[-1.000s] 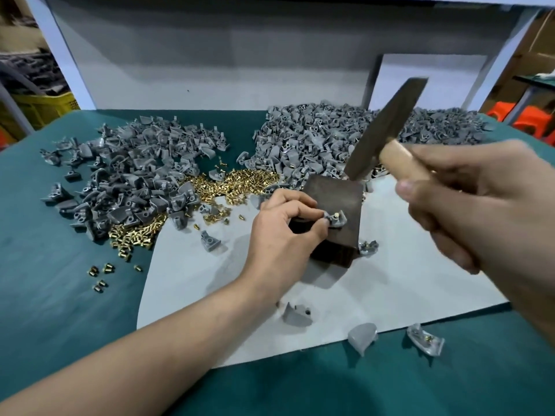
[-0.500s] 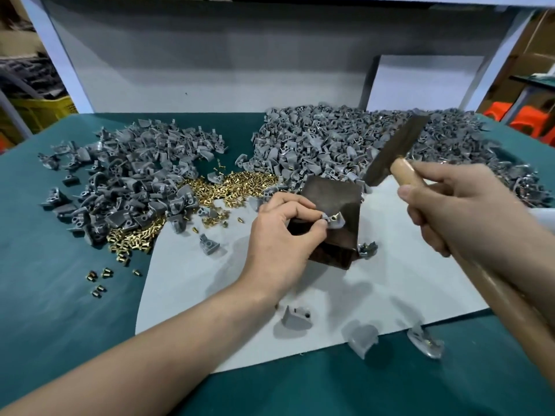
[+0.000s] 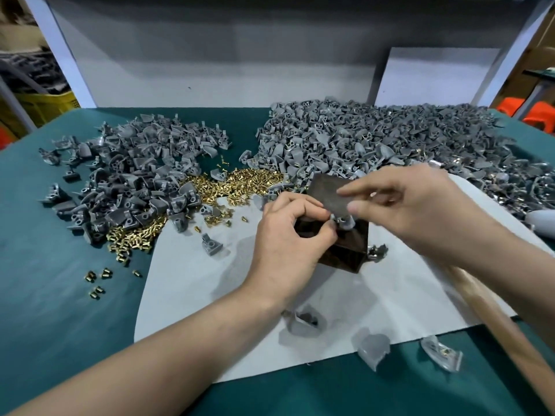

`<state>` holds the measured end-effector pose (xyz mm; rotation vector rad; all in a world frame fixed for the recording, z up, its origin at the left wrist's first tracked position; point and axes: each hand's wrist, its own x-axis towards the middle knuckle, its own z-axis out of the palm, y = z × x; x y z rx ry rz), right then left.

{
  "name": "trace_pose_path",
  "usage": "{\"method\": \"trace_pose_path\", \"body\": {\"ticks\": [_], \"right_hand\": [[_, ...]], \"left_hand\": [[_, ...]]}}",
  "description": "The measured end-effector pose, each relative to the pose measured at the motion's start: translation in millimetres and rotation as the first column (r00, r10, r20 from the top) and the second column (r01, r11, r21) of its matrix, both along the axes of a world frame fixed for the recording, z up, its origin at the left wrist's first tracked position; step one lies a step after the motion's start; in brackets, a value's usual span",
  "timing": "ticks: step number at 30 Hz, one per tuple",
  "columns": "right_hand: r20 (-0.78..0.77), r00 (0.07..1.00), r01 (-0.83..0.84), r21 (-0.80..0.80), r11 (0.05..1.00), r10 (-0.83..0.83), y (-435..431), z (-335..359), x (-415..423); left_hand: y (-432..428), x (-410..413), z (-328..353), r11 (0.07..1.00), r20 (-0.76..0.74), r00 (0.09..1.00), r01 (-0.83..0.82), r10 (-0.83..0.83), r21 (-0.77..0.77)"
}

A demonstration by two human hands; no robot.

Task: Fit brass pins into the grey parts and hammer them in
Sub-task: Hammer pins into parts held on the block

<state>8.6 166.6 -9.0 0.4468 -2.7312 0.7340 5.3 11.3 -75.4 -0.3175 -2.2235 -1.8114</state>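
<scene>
A dark metal block (image 3: 345, 250) stands on a white sheet (image 3: 195, 283). On top of it sits a small grey part (image 3: 345, 222), and my left hand (image 3: 288, 244) pinches that part between thumb and fingers. My right hand (image 3: 420, 205) hovers over the block with fingers stretched out and blurred, its thumb tip just above the part. The wooden hammer handle (image 3: 504, 328) shows under my right forearm; its head is hidden. Loose brass pins (image 3: 246, 181) lie heaped behind the block.
A heap of grey parts (image 3: 135, 175) lies at the left and a larger heap (image 3: 375, 139) at the back right. Several loose parts (image 3: 372, 349) lie along the sheet's front edge, one more (image 3: 211, 244) left of my hand. A few stray pins (image 3: 97, 277) dot the green tabletop.
My right hand has let go of the raised hammer and come down over the block with fingers stretched out. The hammer has dropped low at the right. My left hand stays on the part.
</scene>
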Motion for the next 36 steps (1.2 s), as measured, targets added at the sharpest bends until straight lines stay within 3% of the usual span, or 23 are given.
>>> {"method": "trace_pose_path", "body": {"ticks": [2, 7, 17, 36], "right_hand": [[0.102, 0.994, -0.023, -0.039, 0.999, 0.027, -7.1, -3.5, -2.8], [0.122, 0.992, -0.018, -0.149, 0.989, 0.036, -5.1, -6.2, -5.0], [0.17, 0.984, -0.042, -0.086, 0.995, 0.057, -10.9, -8.7, -2.5], [-0.042, 0.998, -0.043, 0.05, 0.998, 0.045, -15.2, -12.2, 2.6]], "left_hand": [[0.7, 0.4, 0.0, 1.0, -0.004, 1.0, 0.005, -0.005, 0.003], [0.3, 0.0, 0.2, 1.0, -0.006, 1.0, 0.008, -0.008, -0.003], [-0.9, -0.9, 0.6, 1.0, -0.005, 1.0, 0.017, -0.017, -0.014], [-1.7, 0.8, 2.1, 0.998, -0.007, 0.999, 0.04, -0.04, -0.046]]}}
